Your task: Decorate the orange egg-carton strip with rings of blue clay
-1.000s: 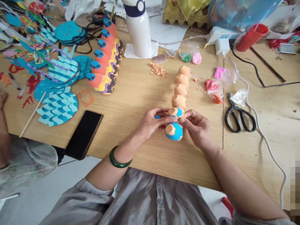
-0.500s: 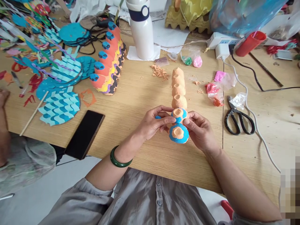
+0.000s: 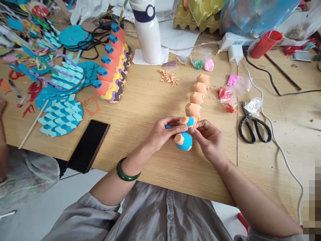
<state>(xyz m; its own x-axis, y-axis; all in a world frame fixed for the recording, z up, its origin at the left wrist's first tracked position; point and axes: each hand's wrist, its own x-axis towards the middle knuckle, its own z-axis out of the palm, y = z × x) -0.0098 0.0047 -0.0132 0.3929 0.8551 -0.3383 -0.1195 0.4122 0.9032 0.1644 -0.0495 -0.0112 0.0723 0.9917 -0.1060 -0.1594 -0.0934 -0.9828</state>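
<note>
The left hand (image 3: 162, 133), with a dark green bangle (image 3: 127, 170) on its wrist, and the right hand (image 3: 209, 140) meet close together over the table's near edge. Their fingers (image 3: 173, 129) are curled narrowly around a chain of six egg-carton cups (image 3: 193, 110), pinching the second cup from the near end. The chain lies tilted away across the table, just above the wooden top (image 3: 150, 113). Its two nearest cups are part blue, part orange; the four beyond are plain orange. A small blue dab (image 3: 168, 127) shows at the left fingers.

Just right of the chain lie three clay lumps in plastic wrappers, pink (image 3: 232, 80), red (image 3: 224, 93) and orange (image 3: 230, 107), then black-handled scissors (image 3: 254, 125). Left of the hands lies a black phone (image 3: 88, 146), near the table edge. Farther left stand a painted egg-carton caterpillar (image 3: 112, 63) with six blue tips, and blue paper discs covered in wavy scales, one nearest (image 3: 60, 117). A thin wooden stick (image 3: 33, 124) rests against that disc.

Farther off are orange shavings (image 3: 168, 77), a clear bag with green and pink clay (image 3: 202, 62), a white bottle (image 3: 146, 31) with a navy band, a white power strip (image 3: 234, 42), a red cup (image 3: 265, 44) and a yellow egg tray (image 3: 198, 16). Another person's arm (image 3: 3, 144) enters at the left edge.
</note>
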